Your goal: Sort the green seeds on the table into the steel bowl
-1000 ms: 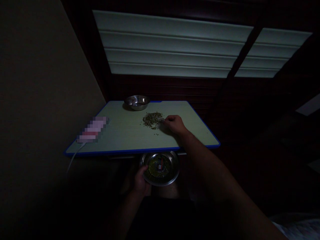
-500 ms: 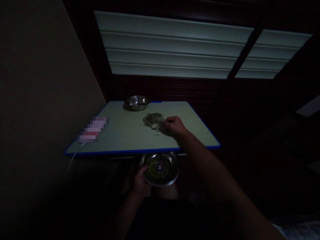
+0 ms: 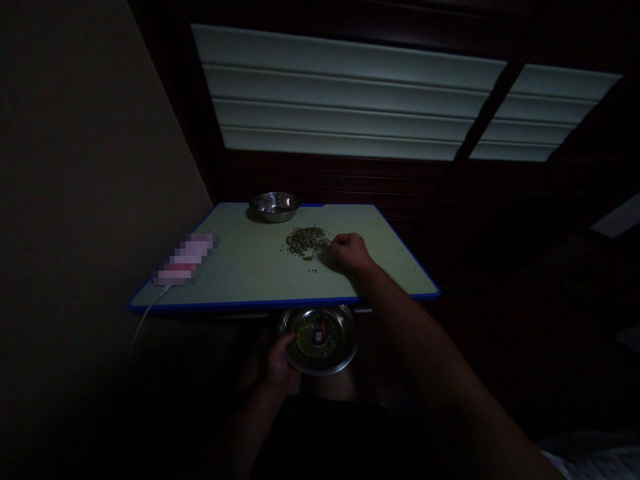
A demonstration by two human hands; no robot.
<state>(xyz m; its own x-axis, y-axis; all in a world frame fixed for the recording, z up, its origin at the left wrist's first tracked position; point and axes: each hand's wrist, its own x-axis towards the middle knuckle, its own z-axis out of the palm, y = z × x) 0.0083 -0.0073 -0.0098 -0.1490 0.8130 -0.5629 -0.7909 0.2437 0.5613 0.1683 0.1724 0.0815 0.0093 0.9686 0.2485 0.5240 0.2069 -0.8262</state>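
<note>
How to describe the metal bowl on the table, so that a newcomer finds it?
Find the pale table with blue edges. Near its far edge, left of the scattered grains, stands the metal bowl. The other bowl is held in the left hand.

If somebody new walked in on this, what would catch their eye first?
Probably the pale, blue-edged table, with a scatter of small dark grains near its middle and the right hand at their right edge. Next, likely the shiny metal bowl at the table's far side. Below the near edge, the left hand holds a metal basin with greenish contents, and the bright slatted panels stand out behind.
</note>
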